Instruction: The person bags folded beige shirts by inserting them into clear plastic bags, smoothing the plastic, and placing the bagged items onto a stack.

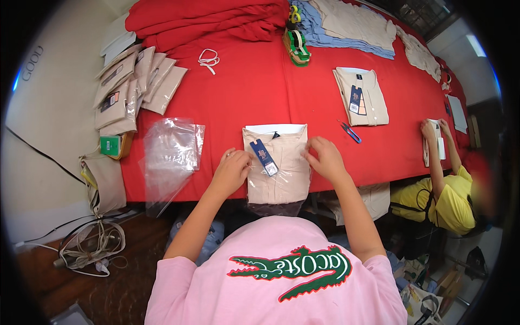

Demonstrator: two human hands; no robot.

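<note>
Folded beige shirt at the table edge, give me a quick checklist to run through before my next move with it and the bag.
1. Folded beige shirt lies flat, tag on top: ok.
2. Left hand on the shirt's left edge: ok.
3. Right hand on its right edge: ok.
4. Clear bag around the shirt, fully pulled over: cannot tell; film shows only at the lower end.
5. Spare clear bags within reach on the left: ok.
6. Blue snips clear of the shirt: ok.
</note>
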